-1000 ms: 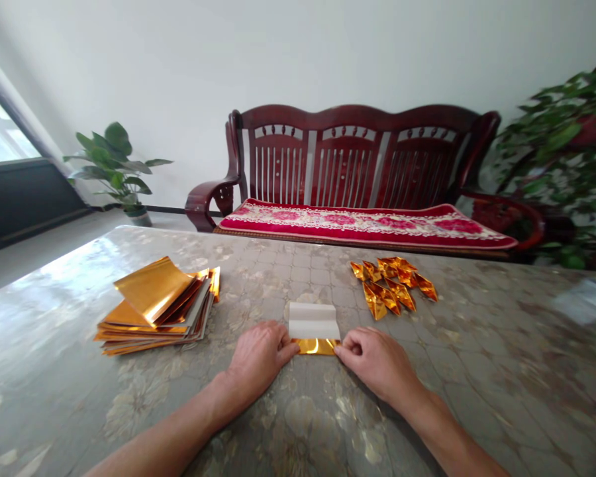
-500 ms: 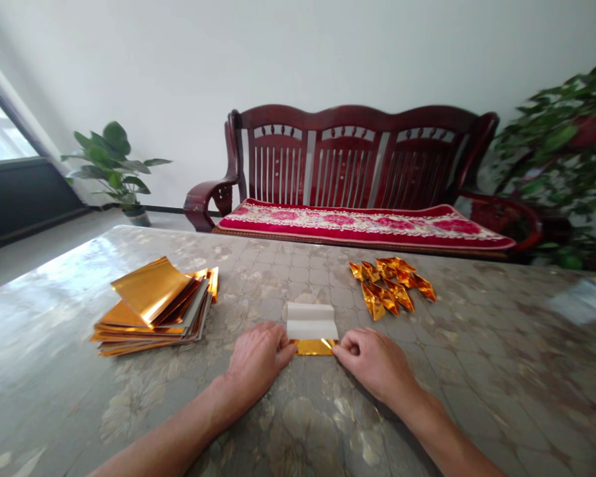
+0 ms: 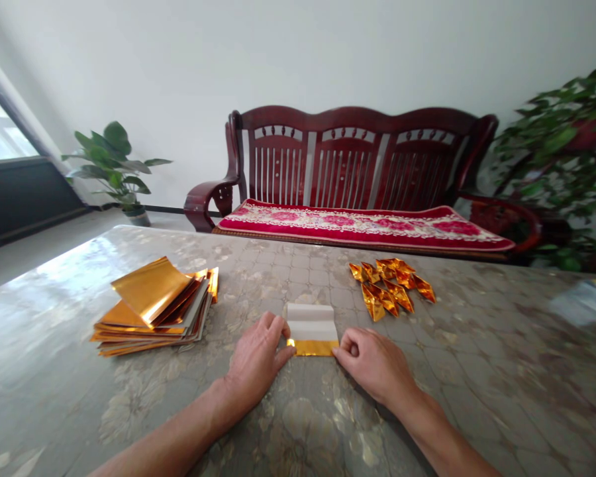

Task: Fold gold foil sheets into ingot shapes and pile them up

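In the head view a small sheet of gold foil paper (image 3: 312, 329) lies at the middle of the table. Its white back faces up, creased across, and the near edge is folded over into a gold strip. At the strip's left end my left hand (image 3: 259, 351) has its thumb touching the near corner, while the index finger stands apart by the paper's left edge. My right hand (image 3: 375, 361) is closed, with thumb and finger pinched on the strip's right end. Its remaining fingers curl into the palm.
A loose stack of gold foil sheets (image 3: 151, 308) lies to the left. Several folded gold foil pieces (image 3: 391, 286) sit at the right, beyond my right hand. A blurred clear plastic packet (image 3: 583, 301) is at the far right. Past the table (image 3: 258, 265) stands a wooden bench (image 3: 345, 165).
My left index finger has lifted off the gold strip and moved slightly away from me, uncovering the strip's left corner. My right hand and the paper have stayed in place.
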